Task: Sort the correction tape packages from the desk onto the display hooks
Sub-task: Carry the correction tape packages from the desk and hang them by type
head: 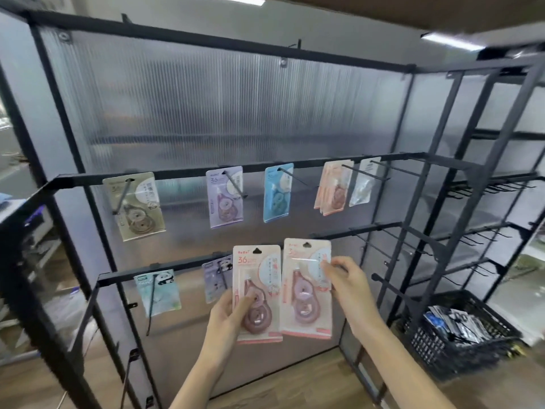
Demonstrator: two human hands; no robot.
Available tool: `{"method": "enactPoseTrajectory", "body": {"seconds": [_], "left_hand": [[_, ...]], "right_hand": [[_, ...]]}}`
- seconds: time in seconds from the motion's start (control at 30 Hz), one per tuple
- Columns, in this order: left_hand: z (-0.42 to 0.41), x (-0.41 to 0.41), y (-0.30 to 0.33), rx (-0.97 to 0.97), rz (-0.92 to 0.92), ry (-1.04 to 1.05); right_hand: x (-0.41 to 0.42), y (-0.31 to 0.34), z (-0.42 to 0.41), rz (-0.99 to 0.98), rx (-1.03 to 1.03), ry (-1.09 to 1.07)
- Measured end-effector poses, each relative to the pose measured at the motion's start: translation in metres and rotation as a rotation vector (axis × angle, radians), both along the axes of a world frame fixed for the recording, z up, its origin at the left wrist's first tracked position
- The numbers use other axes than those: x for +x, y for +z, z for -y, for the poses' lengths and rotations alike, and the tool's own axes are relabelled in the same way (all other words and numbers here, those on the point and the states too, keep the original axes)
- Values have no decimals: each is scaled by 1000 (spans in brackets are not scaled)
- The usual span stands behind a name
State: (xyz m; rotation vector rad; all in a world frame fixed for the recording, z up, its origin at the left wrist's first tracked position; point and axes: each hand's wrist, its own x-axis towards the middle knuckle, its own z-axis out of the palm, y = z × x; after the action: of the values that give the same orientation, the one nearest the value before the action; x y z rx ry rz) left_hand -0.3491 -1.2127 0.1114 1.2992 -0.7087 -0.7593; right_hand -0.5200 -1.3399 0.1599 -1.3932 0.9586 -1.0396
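Two pink packs up in front of the rack right now; left hand (228, 312) pinching the left pink package (256, 293) by its lower left edge with the thumb on the blister, right hand (349, 283) pinching the right pink package (306, 287) at its right edge, fingers curled round the card; both held upright, hang holes on top, side by side and just about touching. Looks like matching by colour, so probably best aimed at the pink stack (331, 188) already hanging on the upper rail's hook (358, 172), up and right of the hands; not the purple package (225, 197) or the blue package (277, 193). Easier one at a time, honestly; right-hand pack first since closer to that hook; card kept square to the prong, hole lined up with the tip, then slid straight back against the others. Grip low or at the side so fingers stay clear of the hole; bit blurry here, so hard to tell how long that prong is. Beige package (134, 206) and panda packs (157, 287) well off to the left, no need to bother with those.
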Motion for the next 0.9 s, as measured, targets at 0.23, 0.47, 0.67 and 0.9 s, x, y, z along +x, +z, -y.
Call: {"method": "enactPoseTrajectory", "body": {"seconds": [0.23, 0.47, 0.67, 0.9], "left_hand": [[70, -49, 5, -6, 27, 60], [117, -108, 12, -35, -3, 131], [130, -142, 7, -33, -46, 205], [132, -150, 9, -13, -39, 262]], "right_hand": [[-85, 49, 84, 154, -96, -98], [-119, 84, 160, 134, -194, -107], [-108, 82, 193, 69, -226, -28], [-77, 74, 223, 35, -223, -10]]}}
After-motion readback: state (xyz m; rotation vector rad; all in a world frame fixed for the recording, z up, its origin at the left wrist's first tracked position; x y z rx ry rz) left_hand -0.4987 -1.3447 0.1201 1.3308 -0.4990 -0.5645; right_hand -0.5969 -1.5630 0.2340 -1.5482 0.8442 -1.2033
